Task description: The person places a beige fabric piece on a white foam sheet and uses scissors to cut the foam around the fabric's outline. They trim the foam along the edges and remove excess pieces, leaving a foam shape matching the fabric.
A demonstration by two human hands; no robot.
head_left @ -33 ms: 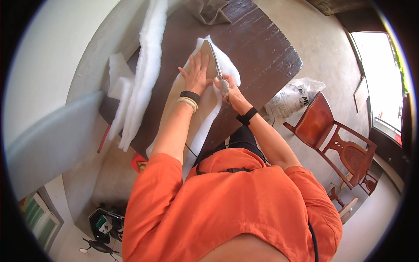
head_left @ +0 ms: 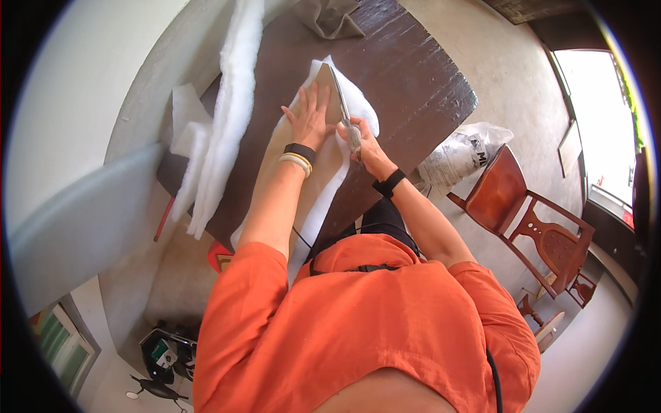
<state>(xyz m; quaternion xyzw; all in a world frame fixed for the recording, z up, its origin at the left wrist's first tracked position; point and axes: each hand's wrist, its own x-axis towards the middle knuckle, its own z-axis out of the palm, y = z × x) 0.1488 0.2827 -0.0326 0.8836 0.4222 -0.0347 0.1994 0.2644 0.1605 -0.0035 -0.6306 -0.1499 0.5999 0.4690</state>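
Note:
My left hand (head_left: 309, 122) lies flat with fingers spread on a tan sheet (head_left: 273, 180), pressing it onto white fluffy batting (head_left: 359, 98). The batting shows past the sheet along its right side and at the far tip. In my right hand (head_left: 370, 149) is a pair of scissors (head_left: 342, 100) with grey wrapping about the handles. Their long blades point away from me and lie along the sheet's right edge, just right of my left fingers. Whether the blades are parted is hard to see. All of this rests on a dark brown table (head_left: 406, 77).
Long strips of thick white batting (head_left: 237, 89) drape over the table's left side. A grey-brown cloth (head_left: 330, 17) lies at the far edge. Right of the table are a clear plastic bag (head_left: 451, 155) and a wooden chair (head_left: 496, 189). A red stick (head_left: 164, 219) juts out at left.

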